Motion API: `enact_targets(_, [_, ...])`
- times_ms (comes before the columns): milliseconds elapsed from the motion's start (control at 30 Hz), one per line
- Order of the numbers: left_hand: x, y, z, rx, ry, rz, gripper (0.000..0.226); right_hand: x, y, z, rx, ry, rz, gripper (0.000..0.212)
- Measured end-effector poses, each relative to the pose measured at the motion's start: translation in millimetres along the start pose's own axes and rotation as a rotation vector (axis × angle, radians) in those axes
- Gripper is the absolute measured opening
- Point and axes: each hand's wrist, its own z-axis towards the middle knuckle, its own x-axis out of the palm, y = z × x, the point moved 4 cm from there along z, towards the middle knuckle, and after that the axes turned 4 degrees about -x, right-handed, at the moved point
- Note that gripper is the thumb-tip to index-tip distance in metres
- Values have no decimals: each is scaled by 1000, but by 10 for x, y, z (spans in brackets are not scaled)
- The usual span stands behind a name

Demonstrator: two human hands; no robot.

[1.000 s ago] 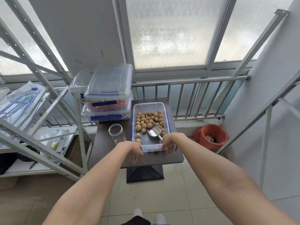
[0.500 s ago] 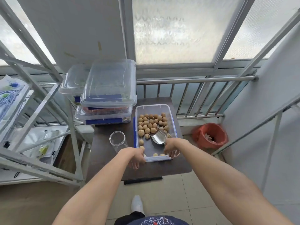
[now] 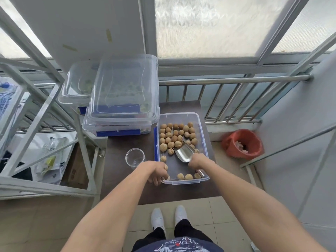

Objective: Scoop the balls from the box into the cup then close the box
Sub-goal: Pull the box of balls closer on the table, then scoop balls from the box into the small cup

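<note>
Clear plastic, the open box (image 3: 201,131) lies just ahead of both hands, most balls (image 3: 175,134) massed beyond the knuckles. Inside it, the right hand (image 3: 197,160) is curled around the metal scoop (image 3: 183,154) handle. The left hand (image 3: 157,171) grips the box's near-left corner, fingers curled, the empty cup (image 3: 135,157) just beyond-left of it.

Open clear box (image 3: 203,135), tan balls (image 3: 175,135), empty cup (image 3: 135,157)
</note>
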Motion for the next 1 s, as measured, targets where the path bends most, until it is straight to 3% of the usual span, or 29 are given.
enact_targets(233, [-73,-66,59,-33,9,-30,16,448,-197,527,135,71,155,71])
enact_targets(367, [-85,10,89,-49,3,-52,23,436,-144,393,165,31,254,54])
enact_targets(500, [-89,56,107,-53,-21,-79,36,414,-123,382,194,58,453,52])
enact_targets(633, [-70,52,77,-43,-42,-66,24,393,-126,393,210,117,633,71])
enact_targets(700, [-70,54,64,-49,-55,-38,23,304,-95,323,199,101,676,69])
enact_targets(800, [-119,78,3,-100,-184,13,32,173,-53,232,177,102,612,57])
enact_targets(900, [-175,84,-76,-117,-332,16,35,104,-56,162,214,219,515,58])
enact_targets(1000, [-182,85,-84,-112,-365,-43,43,23,-42,70,201,317,431,59])
